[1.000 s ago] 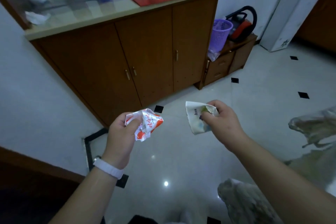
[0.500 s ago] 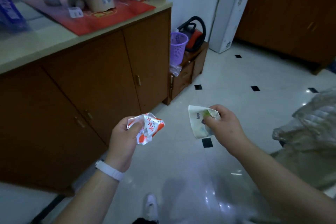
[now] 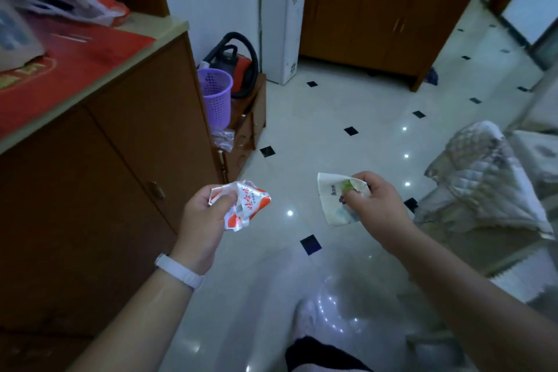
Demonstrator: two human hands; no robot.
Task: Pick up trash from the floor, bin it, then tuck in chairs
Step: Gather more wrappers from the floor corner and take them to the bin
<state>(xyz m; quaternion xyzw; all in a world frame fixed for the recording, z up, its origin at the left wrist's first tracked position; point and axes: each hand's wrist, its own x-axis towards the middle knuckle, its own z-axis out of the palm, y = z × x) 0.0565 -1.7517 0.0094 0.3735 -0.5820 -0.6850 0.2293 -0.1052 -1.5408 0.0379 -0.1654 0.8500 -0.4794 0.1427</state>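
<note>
Stretching ahead, a glossy white tiled floor set with small black diamonds is seen, with ceiling lights mirrored in it. Two wooden cabinets are counted: a near cabinet on the left, topped by a pale worktop on which a red mat is laid, and a far cabinet against the back wall. One purple basket and one red vacuum cleaner are placed on a low drawer unit, beside one tall white appliance. A quilted cover is seen at right. Two pieces of trash are held above the floor: a crumpled orange-and-white wrapper is gripped by the curled fingers of the left hand, and a white wrapper is pinched by the right hand
</note>
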